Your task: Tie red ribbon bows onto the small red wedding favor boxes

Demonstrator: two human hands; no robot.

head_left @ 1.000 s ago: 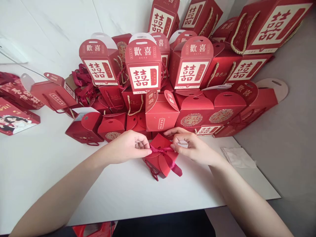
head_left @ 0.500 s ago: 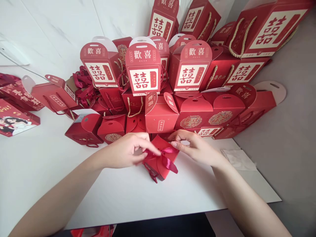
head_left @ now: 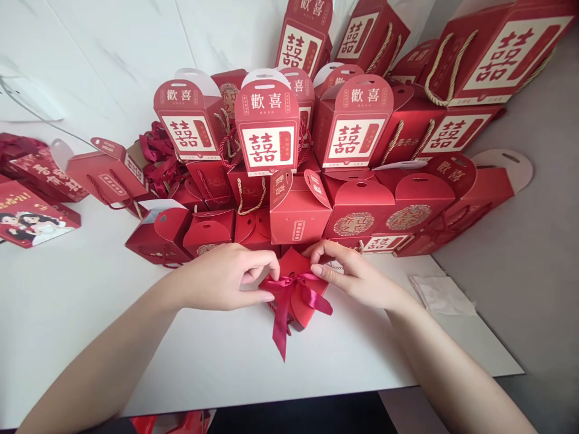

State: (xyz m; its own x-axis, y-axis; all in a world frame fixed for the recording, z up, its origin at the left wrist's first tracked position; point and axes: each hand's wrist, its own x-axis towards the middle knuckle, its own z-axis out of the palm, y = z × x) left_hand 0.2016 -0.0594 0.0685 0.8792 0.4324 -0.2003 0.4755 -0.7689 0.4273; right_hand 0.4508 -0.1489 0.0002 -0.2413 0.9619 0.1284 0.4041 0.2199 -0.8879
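Note:
A small red gift box (head_left: 304, 314) sits on the white table with a corner toward me. Across its top lies a magenta ribbon (head_left: 283, 313) tied in a bow, one long tail hanging over the front and a shorter one to the right. My left hand (head_left: 230, 277) is at the bow's left side, thumb and index finger apart, holding nothing that shows. My right hand (head_left: 353, 271) curves round the box's far right edge, thumb and index finger against it; its other fingertips are partly hidden. A dark red cord shows under the box's left side.
Stacked red gift boxes (head_left: 270, 144) with rope handles stand right behind the small box. At the left are more boxes (head_left: 40, 218) and a heap of magenta ribbons (head_left: 158, 150). A white tissue packet (head_left: 443, 295) lies at the right, by the grey wall (head_left: 534, 241).
My left index finger has drawn back left from the bow's middle and curled. The long ribbon tail now hangs down over the box's front. My right hand has hardly moved.

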